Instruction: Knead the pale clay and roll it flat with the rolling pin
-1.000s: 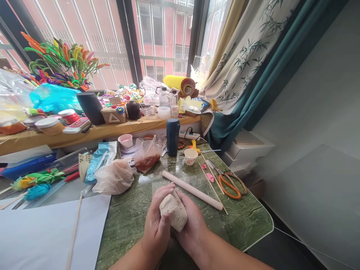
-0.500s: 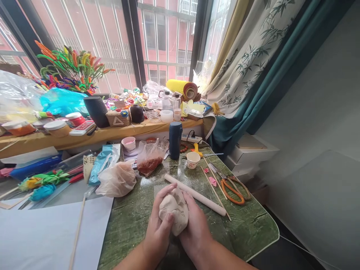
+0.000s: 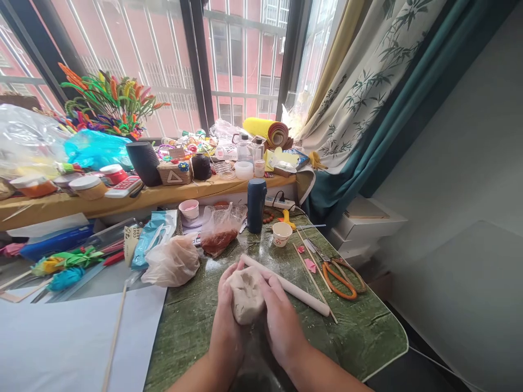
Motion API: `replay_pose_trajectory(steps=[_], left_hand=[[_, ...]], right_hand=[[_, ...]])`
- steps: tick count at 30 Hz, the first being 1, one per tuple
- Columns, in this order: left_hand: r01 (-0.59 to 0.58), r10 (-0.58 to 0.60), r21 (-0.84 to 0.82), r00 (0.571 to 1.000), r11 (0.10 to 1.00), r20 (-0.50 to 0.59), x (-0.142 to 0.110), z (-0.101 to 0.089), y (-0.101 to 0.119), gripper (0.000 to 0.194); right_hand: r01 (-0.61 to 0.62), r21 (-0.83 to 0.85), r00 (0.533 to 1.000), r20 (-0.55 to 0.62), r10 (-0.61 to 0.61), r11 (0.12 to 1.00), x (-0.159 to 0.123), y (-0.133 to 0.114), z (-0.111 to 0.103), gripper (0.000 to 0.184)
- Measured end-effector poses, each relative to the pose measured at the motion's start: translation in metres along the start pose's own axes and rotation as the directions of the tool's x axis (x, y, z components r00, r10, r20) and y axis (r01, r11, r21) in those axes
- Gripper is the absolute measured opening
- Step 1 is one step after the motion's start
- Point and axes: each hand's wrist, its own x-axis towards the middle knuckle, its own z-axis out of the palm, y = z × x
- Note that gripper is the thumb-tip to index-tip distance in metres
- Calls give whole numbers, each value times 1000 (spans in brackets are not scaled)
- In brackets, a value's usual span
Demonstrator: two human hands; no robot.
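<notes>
Between my two palms sits a lump of off-white clay (image 3: 247,298), roughly block-shaped, with dents and small cracks on its upper face. My left hand (image 3: 227,310) wraps its left side, the thumb lying along the near edge. On the other side my right hand (image 3: 281,316) presses against it, fingers curled over the far right edge. The underside of the lump and some fingertips are hidden. Just beyond my hands a pale rolling pin (image 3: 294,287) lies slantwise on the green table (image 3: 192,321).
Orange-handled scissors (image 3: 340,277), thin sticks (image 3: 312,276) and pink scraps (image 3: 310,265) lie to the right. Farther back stand a paper cup (image 3: 281,234) and a dark blue bottle (image 3: 256,207). Plastic bags (image 3: 174,261) and white paper (image 3: 77,337) are at left.
The clay has been turned and squeezed between my hands, and its upper face now shows deeper dents. My left thumb has shifted off its front face. The view has moved slightly.
</notes>
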Motion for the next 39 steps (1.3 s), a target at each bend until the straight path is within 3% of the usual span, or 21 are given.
replay_pose_trajectory(steps=[3, 6, 8, 10, 14, 16, 19, 23, 29, 32, 34, 39], left_hand=[[136, -139, -96, 990, 986, -28, 4, 6, 6, 54], [117, -120, -95, 992, 989, -27, 6, 4, 6, 52], [67, -69, -47, 997, 997, -40, 7, 0, 3, 50], [13, -12, 5, 999, 1000, -34, 8, -4, 0, 50], [-23, 18, 57, 997, 998, 71, 6, -7, -3, 51], [-14, 4, 85, 992, 996, 123, 4, -8, -5, 51], [-7, -11, 129, 990, 992, 142, 2, -11, -10, 55], [-5, -13, 171, 994, 985, 109, 3, -13, -13, 59], [-37, 19, 187, 995, 982, 95, 3, -11, -10, 62], [-62, 36, 214, 992, 975, 122, 3, -14, -14, 62], [-58, 33, 210, 992, 976, 120, 4, -16, -18, 59], [104, -106, 19, 987, 994, 121, 8, -13, -22, 59]], right_hand=[[222, -354, 975, 101, -199, 908, 2, -3, -11, 45], [427, -586, 892, 148, -427, 688, -3, -10, -18, 47], [524, -673, 826, 254, -503, 521, -6, -17, -21, 33], [595, -718, 785, 422, -453, 362, -5, -26, -21, 18], [641, -761, 755, 604, -254, 96, 3, -42, -19, 38], [674, -739, 726, 657, -205, 17, 8, -46, -18, 39], [709, -705, 687, 691, -225, 0, 9, -46, -16, 37], [707, -704, 695, 673, -252, 70, 7, -42, -15, 35], [683, -662, 729, 646, -227, 308, 8, -45, -11, 27], [675, -635, 730, 651, -209, 375, 9, -47, -10, 25], [679, -638, 726, 655, -207, 364, 10, -48, -11, 25], [682, -719, 727, 649, -225, 131, 13, -52, -23, 31]])
